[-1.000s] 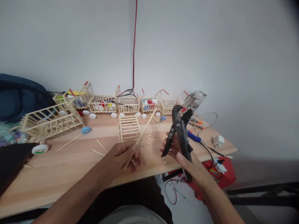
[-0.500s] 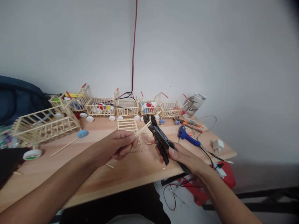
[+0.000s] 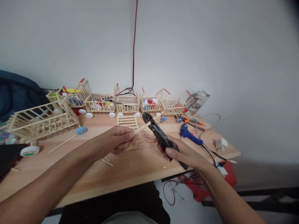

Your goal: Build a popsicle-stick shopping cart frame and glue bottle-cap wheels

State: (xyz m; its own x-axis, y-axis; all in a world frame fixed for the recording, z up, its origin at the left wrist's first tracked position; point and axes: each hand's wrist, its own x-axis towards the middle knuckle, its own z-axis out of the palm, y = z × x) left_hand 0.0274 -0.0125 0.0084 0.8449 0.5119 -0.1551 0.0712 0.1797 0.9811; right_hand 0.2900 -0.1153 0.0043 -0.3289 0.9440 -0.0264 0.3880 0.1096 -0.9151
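Observation:
Pinched in my left hand (image 3: 122, 138) are thin wooden sticks (image 3: 142, 127), pointing up and to the right. Their far part meets the jaws of black pliers (image 3: 161, 135), which look like a crimping or cutting tool. My right hand (image 3: 178, 151) is wrapped around the pliers' handles, which are squeezed close together. Below and behind my left hand lies a flat lattice of glued sticks (image 3: 127, 121), partly hidden by the hand. Small cut stick pieces (image 3: 149, 141) are scattered beside it.
Several small stick-built carts (image 3: 127, 104) with bottle-cap wheels line the wall. A larger cart (image 3: 42, 121) stands at left, near a stick with a blue cap (image 3: 81, 130). At right are a blue glue gun (image 3: 190, 134), orange-handled pliers (image 3: 196, 124) and a white adapter (image 3: 221, 144).
The pliers' handles have closed together in my right hand, with the sticks at the jaws. My left hand stays nearly in place. The view has shifted slightly.

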